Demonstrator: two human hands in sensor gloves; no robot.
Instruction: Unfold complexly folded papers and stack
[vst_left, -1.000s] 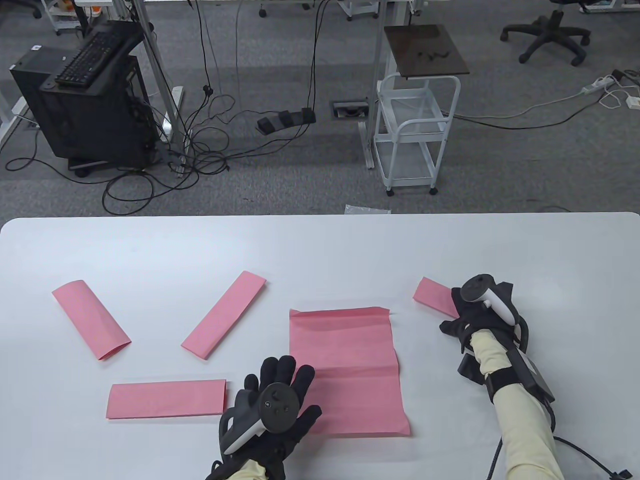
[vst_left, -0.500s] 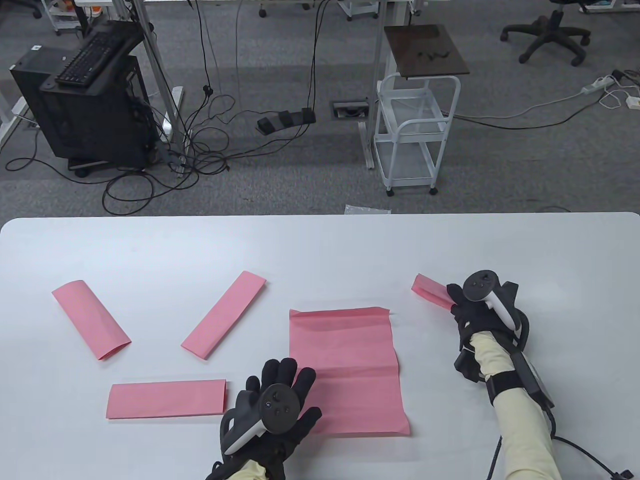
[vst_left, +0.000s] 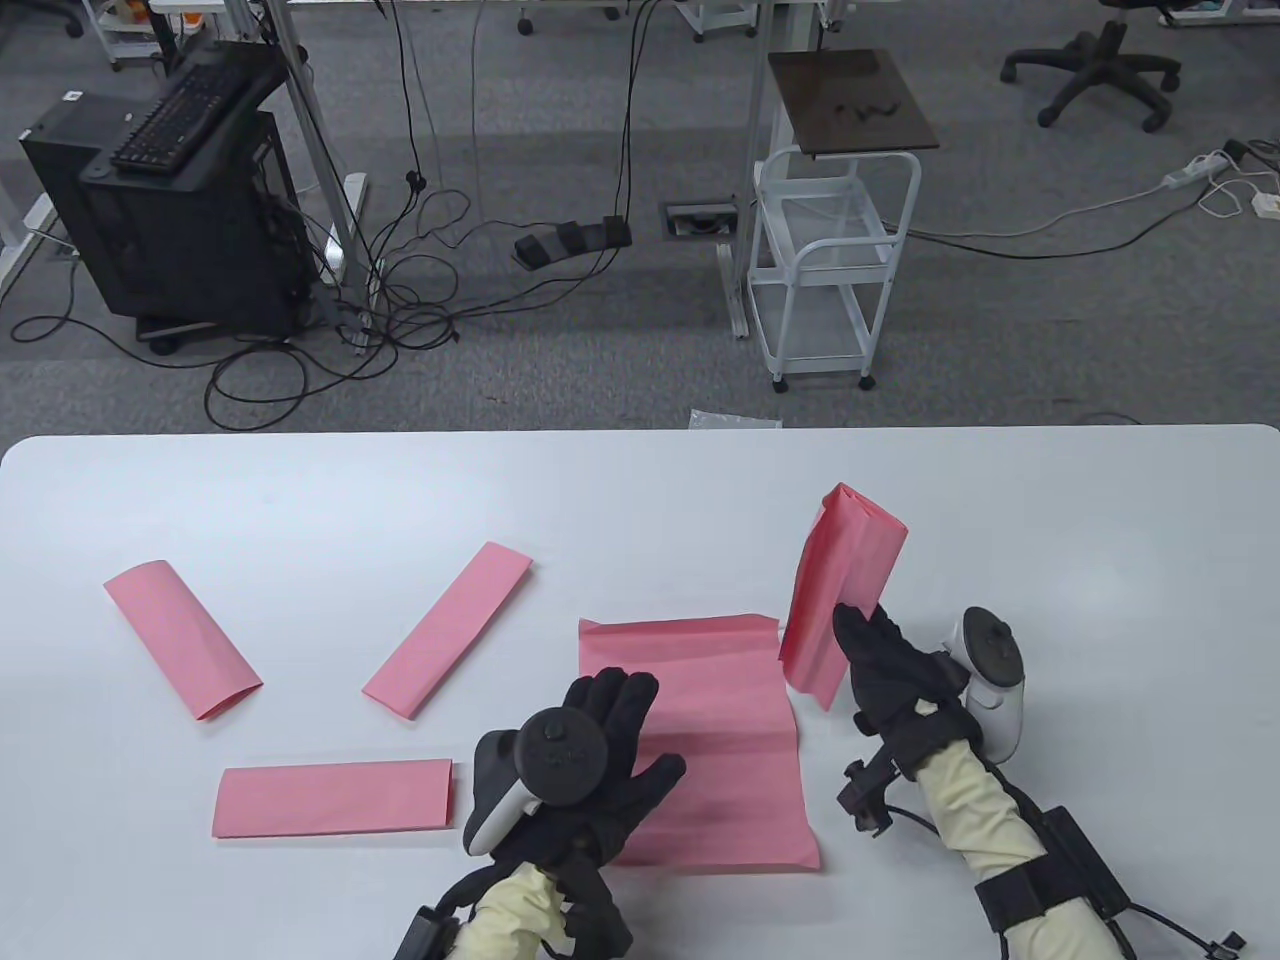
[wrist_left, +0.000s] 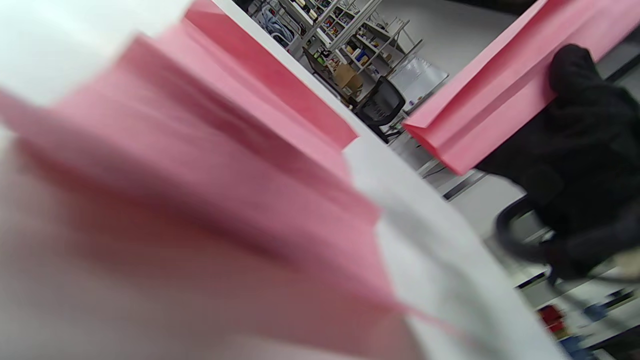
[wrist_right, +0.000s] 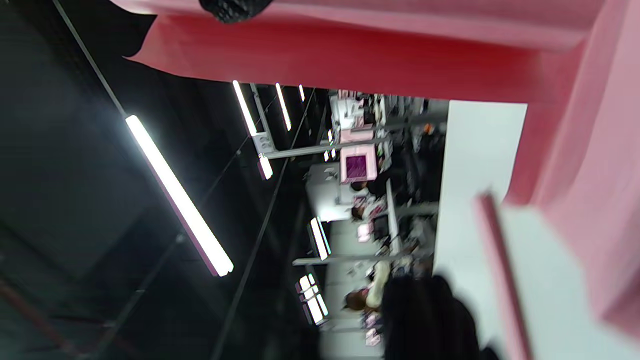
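My right hand (vst_left: 868, 655) grips a folded pink paper (vst_left: 838, 590) by its lower part and holds it upright above the table, just right of the unfolded pink sheet (vst_left: 720, 660). In the right wrist view the same folded paper (wrist_right: 350, 50) spans the top, with a gloved fingertip (wrist_right: 232, 10) on it. Over the sheet's lower left part lies my left hand (vst_left: 620, 715), fingers spread and flat, holding nothing. The left wrist view is filled by the blurred unfolded sheet (wrist_left: 200, 200), with the folded paper (wrist_left: 500, 85) in the right hand (wrist_left: 585, 140) beyond it.
Three more folded pink papers lie on the white table (vst_left: 640, 490): one at the far left (vst_left: 180, 640), one slanted left of centre (vst_left: 447, 628), one flat near the front (vst_left: 332, 797). Beyond the far edge stand a white cart (vst_left: 830, 270) and cables.
My right hand has lifted the folded paper off the table, tipped it upright and drawn it left toward the unfolded sheet. The left hand has slid slightly right onto the sheet.
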